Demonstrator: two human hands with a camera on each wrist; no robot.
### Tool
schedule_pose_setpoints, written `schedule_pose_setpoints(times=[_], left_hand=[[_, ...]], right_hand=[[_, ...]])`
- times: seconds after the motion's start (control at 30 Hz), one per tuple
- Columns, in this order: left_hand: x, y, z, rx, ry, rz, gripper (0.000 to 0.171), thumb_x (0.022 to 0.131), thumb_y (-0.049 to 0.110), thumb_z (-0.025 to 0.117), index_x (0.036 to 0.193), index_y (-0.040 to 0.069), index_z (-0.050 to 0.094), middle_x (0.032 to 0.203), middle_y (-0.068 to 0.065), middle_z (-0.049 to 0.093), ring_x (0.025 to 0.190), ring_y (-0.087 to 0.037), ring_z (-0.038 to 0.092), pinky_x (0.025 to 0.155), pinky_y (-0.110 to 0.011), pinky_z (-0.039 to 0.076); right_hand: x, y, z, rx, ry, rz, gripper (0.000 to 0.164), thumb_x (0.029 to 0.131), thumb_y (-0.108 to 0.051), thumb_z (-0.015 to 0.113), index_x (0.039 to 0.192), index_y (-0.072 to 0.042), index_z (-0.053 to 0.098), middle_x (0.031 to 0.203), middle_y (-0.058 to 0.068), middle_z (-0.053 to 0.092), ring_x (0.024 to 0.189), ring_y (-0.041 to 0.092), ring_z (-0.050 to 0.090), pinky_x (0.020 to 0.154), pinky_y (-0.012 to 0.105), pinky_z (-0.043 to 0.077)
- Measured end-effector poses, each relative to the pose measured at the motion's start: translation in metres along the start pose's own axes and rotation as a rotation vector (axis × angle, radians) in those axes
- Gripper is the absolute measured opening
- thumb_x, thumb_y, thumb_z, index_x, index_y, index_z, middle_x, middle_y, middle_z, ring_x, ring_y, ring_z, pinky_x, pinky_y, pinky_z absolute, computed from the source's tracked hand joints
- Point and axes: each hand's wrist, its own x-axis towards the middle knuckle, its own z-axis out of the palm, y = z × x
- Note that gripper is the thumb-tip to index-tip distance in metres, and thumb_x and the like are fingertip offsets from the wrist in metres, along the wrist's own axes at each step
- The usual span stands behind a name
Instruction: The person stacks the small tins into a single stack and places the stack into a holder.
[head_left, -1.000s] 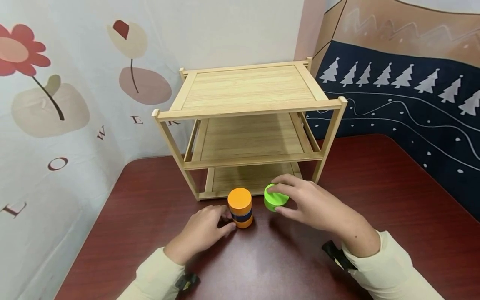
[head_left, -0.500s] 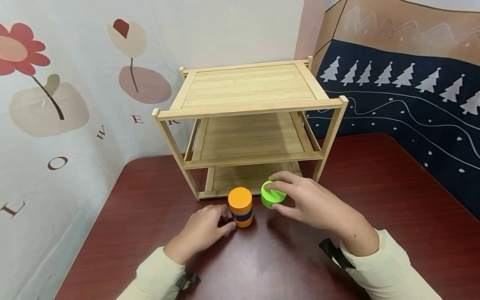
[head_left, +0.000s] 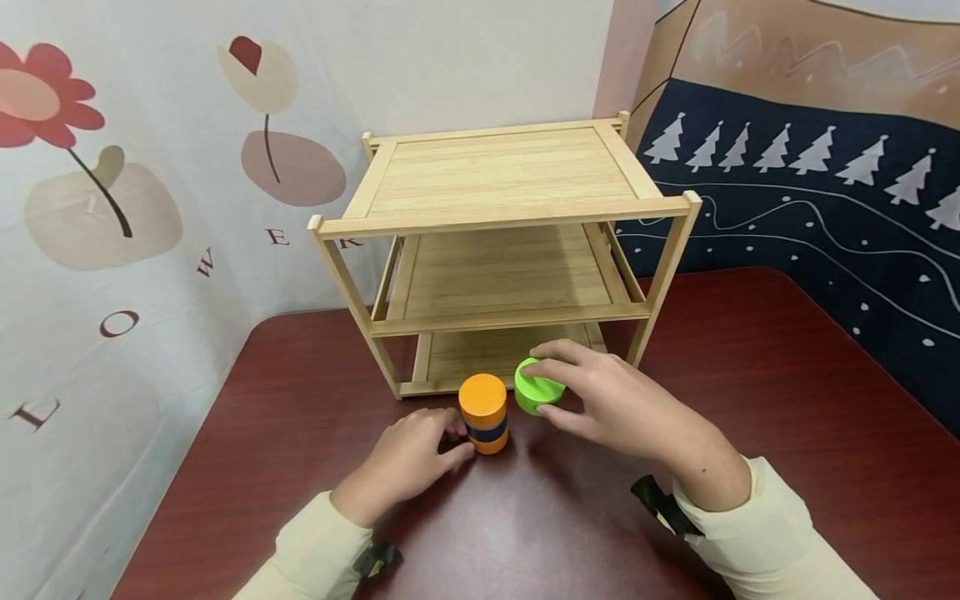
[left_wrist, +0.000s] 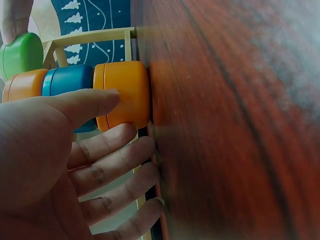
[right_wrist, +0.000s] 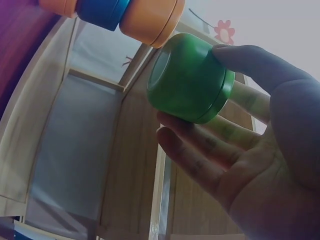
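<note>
My right hand (head_left: pixel 611 400) holds a bright green round lidded jar (head_left: pixel 538 392) in the air, thumb on one side and fingers on the other. The right wrist view shows the green jar (right_wrist: pixel 187 80) with its smooth round base and lid seam. Left of it stands an upright stack of similar jars: orange on top (head_left: pixel 483 397), dark blue in the middle (head_left: pixel 487 431), orange at the bottom (head_left: pixel 492 446). My left hand (head_left: pixel 405 454) rests at the stack's left side. In the left wrist view its loosely extended thumb and fingers lie beside the bottom orange jar (left_wrist: pixel 132 85).
Right behind the jars stands a pale wooden three-tier rack (head_left: pixel 502 218), its front rail close to the stack. The dark red table (head_left: pixel 247 417) extends to both sides. Printed cloths (head_left: pixel 795 183) hang behind and at the sides.
My right hand has carried the green jar a little left and up, closer to the top of the stack. The left hand and the stacked jars have stayed in place.
</note>
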Motion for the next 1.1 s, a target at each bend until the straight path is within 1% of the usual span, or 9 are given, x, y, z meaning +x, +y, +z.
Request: schedule_pose_setpoints(times=[0.27,0.5,0.77,0.93,1.1], left_hand=[[0.000,0.000,0.000,-0.003,-0.004,0.001,0.019,0.086,0.038,0.077,0.092,0.022,0.067,0.086,0.011,0.066,0.085,-0.008,0.063,0.073,-0.037,0.052],[0.000,0.001,-0.001,-0.004,-0.004,0.001,0.019,0.086,0.038,0.077,0.091,0.023,0.066,0.086,0.012,0.066,0.085,-0.008,0.062,0.073,-0.036,0.052],[0.000,0.001,-0.002,-0.007,-0.015,0.000,0.019,0.087,0.037,0.077,0.092,0.022,0.066,0.086,0.012,0.066,0.084,-0.008,0.062,0.072,-0.036,0.051],[0.000,0.001,-0.002,-0.011,-0.025,-0.002,0.018,0.087,0.036,0.077,0.092,0.022,0.066,0.087,0.012,0.066,0.084,-0.008,0.062,0.073,-0.036,0.052],[0.000,0.001,-0.002,-0.013,-0.026,-0.005,0.018,0.087,0.036,0.077,0.092,0.022,0.066,0.086,0.012,0.065,0.083,-0.008,0.062,0.072,-0.036,0.051]], right_hand=[[0.002,-0.003,0.000,-0.006,0.007,0.010,0.037,0.088,-0.020,0.077,0.124,-0.016,0.068,0.132,0.005,0.060,0.092,0.011,0.067,0.077,0.027,0.056],[0.006,-0.006,0.001,-0.004,0.012,-0.009,0.037,0.088,-0.020,0.077,0.124,-0.016,0.068,0.133,0.006,0.060,0.093,0.012,0.068,0.078,0.028,0.057],[0.009,-0.009,0.002,0.004,0.017,-0.014,0.038,0.089,-0.019,0.076,0.125,-0.016,0.067,0.135,0.007,0.060,0.085,0.009,0.067,0.075,0.024,0.056],[0.011,-0.011,0.002,0.003,0.011,-0.009,0.037,0.089,-0.020,0.076,0.125,-0.017,0.067,0.136,0.006,0.059,0.092,0.010,0.068,0.078,0.026,0.057],[0.013,-0.012,0.003,0.001,0.015,-0.026,0.037,0.089,-0.020,0.076,0.125,-0.016,0.067,0.137,0.006,0.059,0.096,0.012,0.069,0.080,0.027,0.057]])
